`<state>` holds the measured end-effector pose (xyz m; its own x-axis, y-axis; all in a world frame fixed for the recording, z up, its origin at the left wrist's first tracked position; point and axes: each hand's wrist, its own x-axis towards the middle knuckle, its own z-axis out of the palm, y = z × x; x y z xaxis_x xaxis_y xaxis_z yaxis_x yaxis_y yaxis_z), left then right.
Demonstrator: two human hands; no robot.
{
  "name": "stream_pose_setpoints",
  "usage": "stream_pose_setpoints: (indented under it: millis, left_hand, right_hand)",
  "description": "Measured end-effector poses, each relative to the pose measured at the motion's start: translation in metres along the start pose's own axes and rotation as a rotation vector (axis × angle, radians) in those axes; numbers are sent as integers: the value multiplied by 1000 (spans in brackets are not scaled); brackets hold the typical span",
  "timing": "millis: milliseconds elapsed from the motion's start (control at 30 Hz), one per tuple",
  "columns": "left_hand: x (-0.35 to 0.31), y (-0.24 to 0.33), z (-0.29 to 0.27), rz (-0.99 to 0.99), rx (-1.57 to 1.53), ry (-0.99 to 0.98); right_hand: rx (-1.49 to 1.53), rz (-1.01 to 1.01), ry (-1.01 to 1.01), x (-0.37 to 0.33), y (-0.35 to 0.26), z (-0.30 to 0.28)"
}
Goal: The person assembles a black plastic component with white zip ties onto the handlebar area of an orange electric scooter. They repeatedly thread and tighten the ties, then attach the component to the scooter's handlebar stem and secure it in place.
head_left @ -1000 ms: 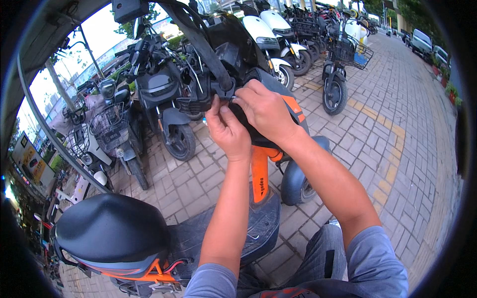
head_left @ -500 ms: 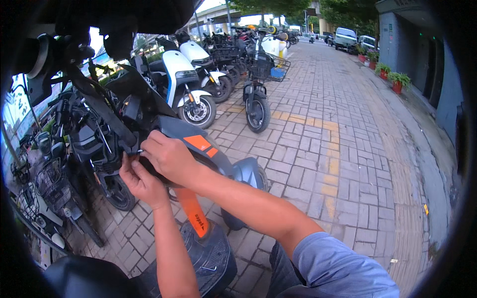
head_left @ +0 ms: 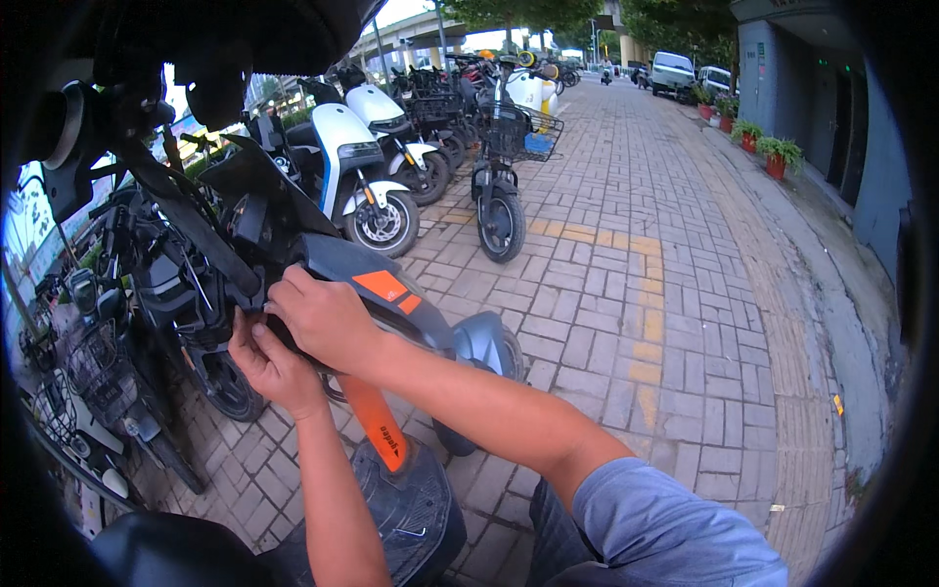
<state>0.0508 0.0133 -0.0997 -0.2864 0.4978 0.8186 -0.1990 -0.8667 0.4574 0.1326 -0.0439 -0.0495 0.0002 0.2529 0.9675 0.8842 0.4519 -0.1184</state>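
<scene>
My right hand [head_left: 323, 318] is closed in a pinch at the end of a black bar [head_left: 245, 279] on a dark electric scooter. What its fingertips hold is too small and hidden to make out. Just below and to the left, my left hand [head_left: 274, 372] presses thumb and fingers together at the same spot, palm turned up. The scooter has a grey-blue front panel [head_left: 337, 262] with orange patches. An orange strip [head_left: 370, 421] runs down to its dark ribbed footboard [head_left: 416, 509].
White-and-blue scooters [head_left: 342, 161] are parked behind it. A dark bike with a wire basket [head_left: 509, 132] stands farther out on the brick pavement [head_left: 606, 391]. More bikes [head_left: 108, 382] crowd the left. Potted plants [head_left: 778, 157] line the building at the right.
Both hands stay at the same spot, shifted slightly. A thin pale tip seen between the right fingers before is now hidden. The view has tilted a little.
</scene>
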Motion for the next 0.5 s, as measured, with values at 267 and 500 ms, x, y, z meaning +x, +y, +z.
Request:
stream_pose_setpoints:
  millis: [267, 500]
  left_hand:
    - [0, 3, -2, -47, -14, 8]
    - [-4, 6, 3, -45, -45, -24]
  right_hand:
    - [29, 17, -66, 4, 0, -3]
    - [85, -21, 11, 2, 4, -1]
